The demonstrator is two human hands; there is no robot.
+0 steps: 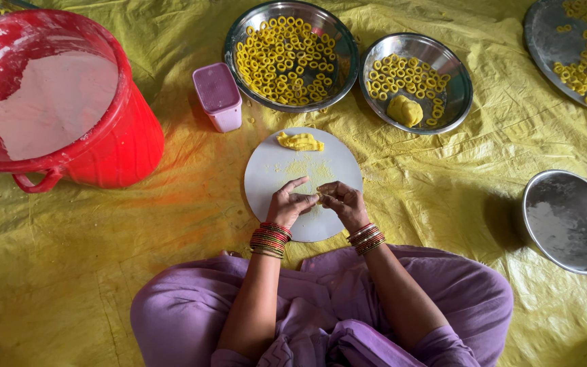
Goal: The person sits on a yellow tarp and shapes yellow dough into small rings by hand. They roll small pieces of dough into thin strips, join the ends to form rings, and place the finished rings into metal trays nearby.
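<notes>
My left hand (290,202) and my right hand (343,200) meet over a round grey board (266,170) on the floor sheet. Their fingertips pinch a small piece of yellow dough (320,196) between them. A larger lump of yellow dough (299,141) lies at the far edge of the board. Both wrists wear stacks of red and gold bangles. My purple-clad knees are just below the board.
Two steel bowls (237,32) (462,88) beyond the board hold several yellow dough rings; the right one also holds a dough ball (405,110). A steel tray (543,41) with rings sits far right, a steel bowl (568,221) at right, a pink container (217,96), and a red bucket (110,146) of white flour at left.
</notes>
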